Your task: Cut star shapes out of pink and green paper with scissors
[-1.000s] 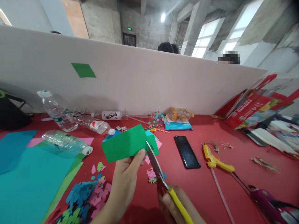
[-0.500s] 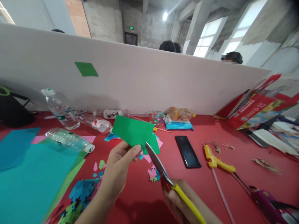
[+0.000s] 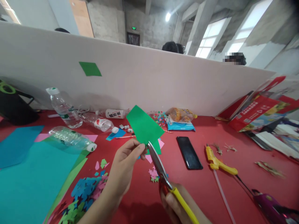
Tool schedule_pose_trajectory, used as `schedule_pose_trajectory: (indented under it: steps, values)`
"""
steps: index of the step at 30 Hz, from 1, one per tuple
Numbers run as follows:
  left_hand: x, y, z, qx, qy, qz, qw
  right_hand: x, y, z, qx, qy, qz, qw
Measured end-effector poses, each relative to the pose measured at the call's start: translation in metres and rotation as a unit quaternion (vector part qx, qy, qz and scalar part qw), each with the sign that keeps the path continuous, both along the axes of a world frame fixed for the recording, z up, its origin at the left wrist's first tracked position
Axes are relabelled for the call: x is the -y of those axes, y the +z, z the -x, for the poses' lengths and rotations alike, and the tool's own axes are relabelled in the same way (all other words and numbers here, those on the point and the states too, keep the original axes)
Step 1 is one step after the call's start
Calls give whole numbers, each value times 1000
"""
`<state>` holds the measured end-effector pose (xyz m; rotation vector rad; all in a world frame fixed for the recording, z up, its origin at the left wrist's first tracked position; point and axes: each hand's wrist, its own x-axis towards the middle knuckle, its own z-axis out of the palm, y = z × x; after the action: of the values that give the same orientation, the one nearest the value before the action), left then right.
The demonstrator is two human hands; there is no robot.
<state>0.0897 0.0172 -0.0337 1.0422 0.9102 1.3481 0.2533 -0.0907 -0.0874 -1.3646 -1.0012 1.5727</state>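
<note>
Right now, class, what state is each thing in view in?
Green paper: pinched in left hand, tilted
Scissors: gripped in right hand, blades seemingly closed
Phone: lying flat, screen dark
Glue gun: lying on its side
Standing bottle: upright, capped
Nearest bottle: on its side, capped
Red-label bottle: on its side, capped
Lamp: lit
Green sign: lit

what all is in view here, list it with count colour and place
Scissors: one, silver, yellow, red, front centre
Paper card: one, green, centre
Paper cutouts: many, multicoloured, mostly front left
Paper sheets: several, multicoloured, left
Plastic bottles: four, clear, back left
Container: one, black, left
Smartphone: one, black, centre right
Glue gun: one, yellow, right
Packet: one, blue, back centre
Carton: one, red, far right
Table: one, red, beneath
Partition: one, white, behind table
Paper square: one, green, on partition
Heads: several, dark, beyond partition
Left hand: one, bare, holding paper card
Right hand: one, bare, holding scissors
</note>
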Motion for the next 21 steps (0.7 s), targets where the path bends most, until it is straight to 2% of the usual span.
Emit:
schedule_pose_trajectory:
  steps: [2,4,8,11,21]
  values:
    - [-1,4,1,-7,16,-9,1000,-3,0,-3,8,17,2,1000]
    - [-2,7,4,-27,23,-24,999,-6,1,-8,24,64,-7,998]
    - [-6,11,13,-97,25,-51,994,-10,3,-22,44,121,-41,991]
    - [-7,14,18,-141,13,-61,988,-9,4,-30,58,128,-46,989]
    - [-10,18,27,-179,-20,-79,980,-7,8,-34,88,123,-50,987]
